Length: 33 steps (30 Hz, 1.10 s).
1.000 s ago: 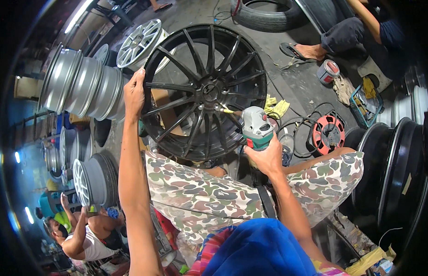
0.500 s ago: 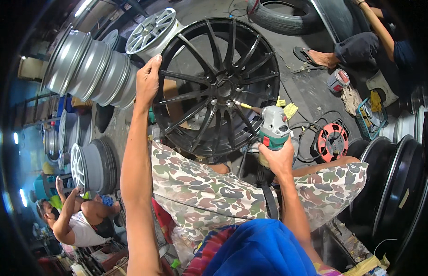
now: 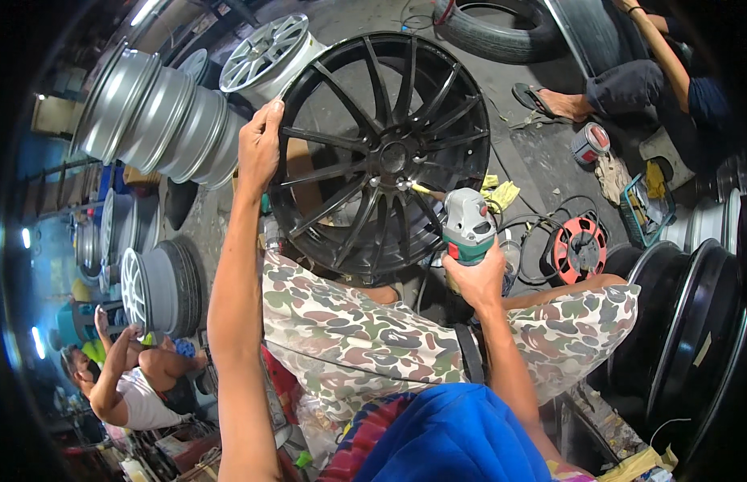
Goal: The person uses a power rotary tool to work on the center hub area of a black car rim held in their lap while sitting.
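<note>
Two hands, one black wheel (image 3: 381,161) and one power tool (image 3: 469,221) make up the work. The left hand (image 3: 261,145) grips the wheel's left edge, thumb in front, its other fingers mostly hidden behind the rim. The right hand (image 3: 479,277) is closed round the tool's body, just off the wheel's lower right edge. The wheel stands tilted, face up toward the camera, beyond the camouflage trousers (image 3: 365,321). A thin yellow piece (image 3: 425,190) shows between tool and hub; whether it touches the hub I cannot tell.

On the floor (image 3: 530,173), right of the wheel, are one yellow cloth (image 3: 500,194), one red reel (image 3: 561,245) with dark cable, one can (image 3: 586,145) and one teal basket (image 3: 638,233). The can carries red and white markings too small to read. One tyre (image 3: 502,40) lies past the wheel's top edge, cut off above. Past its upper left edge stand one silver wheel (image 3: 265,56), partly covered, and a stack (image 3: 160,116) of at least three silver rims.

Two large black rims (image 3: 691,321) show at far right, one bearing a pale blank-looking strip (image 3: 703,351). Two other people appear: one (image 3: 140,398) at lower left, and one at upper right, mostly cut off, with one sandalled foot (image 3: 566,104) visible.
</note>
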Motion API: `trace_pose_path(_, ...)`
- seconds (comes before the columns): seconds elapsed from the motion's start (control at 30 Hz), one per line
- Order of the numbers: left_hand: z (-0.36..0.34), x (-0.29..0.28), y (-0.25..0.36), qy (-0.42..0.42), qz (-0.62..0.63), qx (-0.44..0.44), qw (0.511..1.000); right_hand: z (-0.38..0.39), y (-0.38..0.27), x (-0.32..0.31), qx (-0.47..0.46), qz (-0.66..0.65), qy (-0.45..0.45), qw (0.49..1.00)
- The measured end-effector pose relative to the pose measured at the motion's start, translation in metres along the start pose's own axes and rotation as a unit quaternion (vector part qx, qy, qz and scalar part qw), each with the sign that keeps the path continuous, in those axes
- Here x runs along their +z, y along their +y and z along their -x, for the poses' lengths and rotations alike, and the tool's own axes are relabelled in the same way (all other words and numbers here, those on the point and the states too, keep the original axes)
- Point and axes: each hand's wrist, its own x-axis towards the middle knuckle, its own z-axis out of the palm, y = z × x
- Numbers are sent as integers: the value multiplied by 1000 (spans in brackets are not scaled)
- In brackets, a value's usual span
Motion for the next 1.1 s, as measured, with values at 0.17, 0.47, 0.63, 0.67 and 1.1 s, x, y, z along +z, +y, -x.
trace_pose_path(0.17, 4, -8, -2, -10, 0, 7, 1000, 1, -1, 4, -12, -1, -2, 1000)
trace_pose_path(0.47, 9, -5, 5, -10, 11, 4, 1000, -15, 7, 27, -39, 1, -19, 999)
trace_pose_path(0.63, 13, -2, 10, -16, 14, 13, 1000, -18, 8, 41, -62, 24, -24, 998)
trace_pose_path(0.67, 14, 1, 12, -19, 16, 14, 1000, -17, 10, 40, -59, 25, -20, 998)
trace_pose_path(1.1, 12, -6, 12, -5, 9, -4, 1000, -6, 28, 34, -39, 10, -1, 999)
